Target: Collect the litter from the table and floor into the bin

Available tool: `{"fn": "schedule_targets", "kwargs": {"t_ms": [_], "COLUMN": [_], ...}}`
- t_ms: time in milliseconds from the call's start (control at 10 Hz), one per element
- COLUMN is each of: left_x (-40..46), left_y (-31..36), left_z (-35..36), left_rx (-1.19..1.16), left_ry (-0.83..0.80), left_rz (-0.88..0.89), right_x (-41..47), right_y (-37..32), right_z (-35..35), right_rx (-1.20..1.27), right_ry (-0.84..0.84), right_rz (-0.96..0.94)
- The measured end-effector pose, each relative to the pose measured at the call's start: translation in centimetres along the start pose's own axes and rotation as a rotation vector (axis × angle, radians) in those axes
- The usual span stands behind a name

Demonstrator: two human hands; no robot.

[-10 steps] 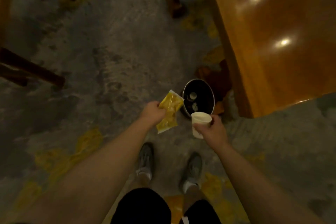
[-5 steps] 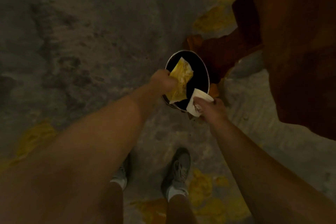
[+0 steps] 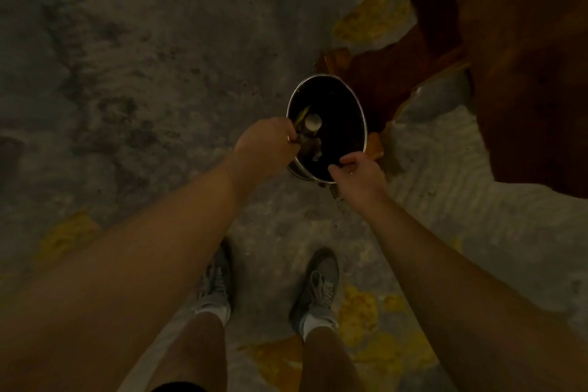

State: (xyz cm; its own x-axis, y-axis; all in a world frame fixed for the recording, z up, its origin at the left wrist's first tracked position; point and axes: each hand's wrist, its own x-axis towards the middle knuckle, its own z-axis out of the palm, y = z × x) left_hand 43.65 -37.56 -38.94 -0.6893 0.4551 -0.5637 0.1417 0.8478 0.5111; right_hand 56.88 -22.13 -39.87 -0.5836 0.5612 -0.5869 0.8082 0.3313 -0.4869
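A round metal-rimmed bin [image 3: 362, 124] stands on the floor in front of my feet. Inside it, in the dark, lie a white paper cup [image 3: 313, 122], a sliver of yellow wrapper [image 3: 300, 113] and other pale scraps. My left hand [image 3: 265, 145] hovers at the bin's left rim with fingers loosely curled and nothing in them. My right hand [image 3: 358, 173] is over the near rim, fingers apart and empty.
A dark brown wooden table [image 3: 525, 73] and its leg rise close behind and to the right of the bin. The floor [image 3: 143, 73] is grey concrete with yellow patches. My two grey shoes [image 3: 315, 289] stand just short of the bin.
The yellow wrapper has left my left hand and the white cup my right hand; both now lie inside the bin. The view has dipped closer over the bin.
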Motion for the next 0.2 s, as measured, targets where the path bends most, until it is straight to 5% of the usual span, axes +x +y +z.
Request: {"fn": "schedule_targets", "kwargs": {"t_ms": [200], "left_x": [-8.0], "left_y": [2.0], "left_z": [-7.9], "left_rx": [0.108], "left_ry": [0.06], "left_rz": [0.199], "right_x": [-8.0], "right_y": [-7.7], "right_z": [-5.6], "right_rx": [-0.262], "right_ry": [0.012], "right_rz": [-0.316]}}
